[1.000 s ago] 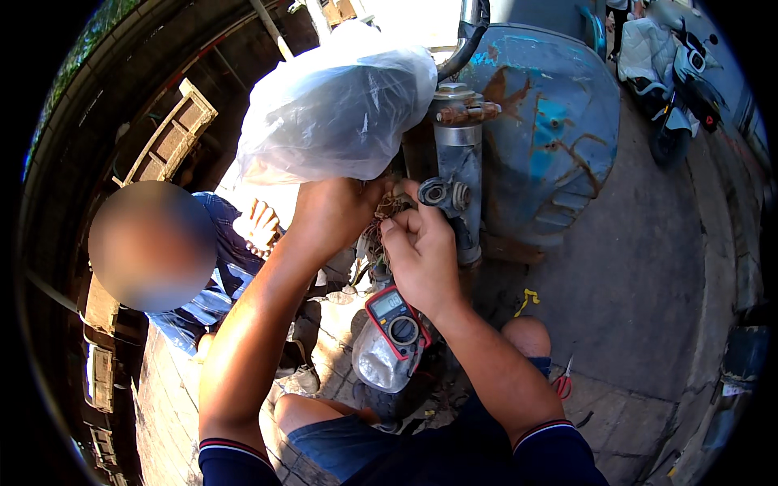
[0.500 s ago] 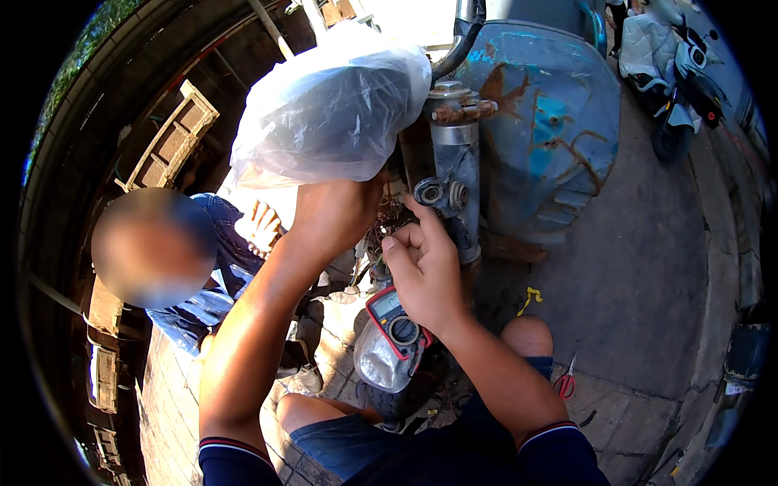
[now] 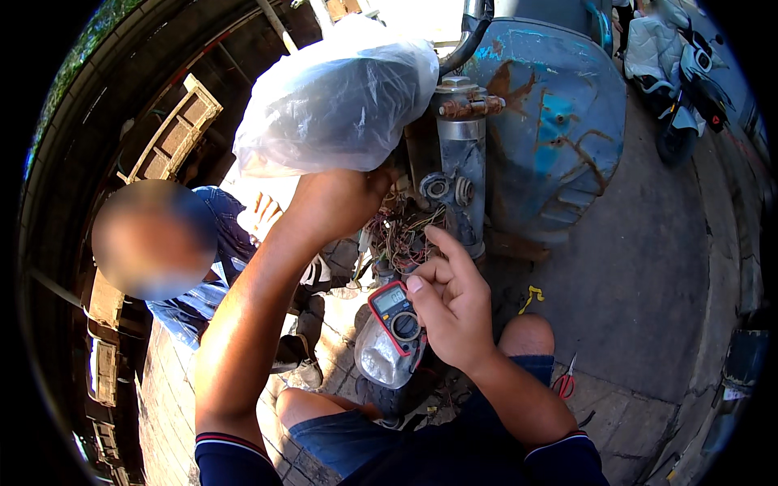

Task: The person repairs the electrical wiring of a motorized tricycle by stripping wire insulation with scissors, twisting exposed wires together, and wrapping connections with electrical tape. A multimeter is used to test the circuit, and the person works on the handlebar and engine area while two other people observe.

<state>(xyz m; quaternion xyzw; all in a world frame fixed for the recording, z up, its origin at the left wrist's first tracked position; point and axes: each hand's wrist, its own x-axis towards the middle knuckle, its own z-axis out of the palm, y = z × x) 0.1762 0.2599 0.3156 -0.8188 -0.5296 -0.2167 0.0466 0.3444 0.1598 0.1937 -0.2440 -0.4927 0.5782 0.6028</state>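
The largest item is a blue body panel, upright, its paint worn and streaked with brown rust. Left of it, a bulky dark object stands wrapped in a translucent plastic bag; its exact form cannot be made out through the film. At left a co-worker in blue clothing is positioned beside the person's left forearm, one hand raised and partly washed out by sunlight. A white and black scooter is parked at upper right, well apart from the work. Between bag and panel, a grey metal column stands upright with a rusted bolt across its upper end. The left hand is directly below the bag, at the upper left of the wiring; its fingertips are obscured, so its grip cannot be determined. The right hand is spread, index finger extended toward the wiring and well apart from the thumb, other fingers curled. The tangle of thin wires lies between the hands, left of the column. Below it, a red and dark multimeter rests tilted against a clear plastic item, near the right thumb. Red-handled scissors and a crumpled yellow strip lie on the ground at right.
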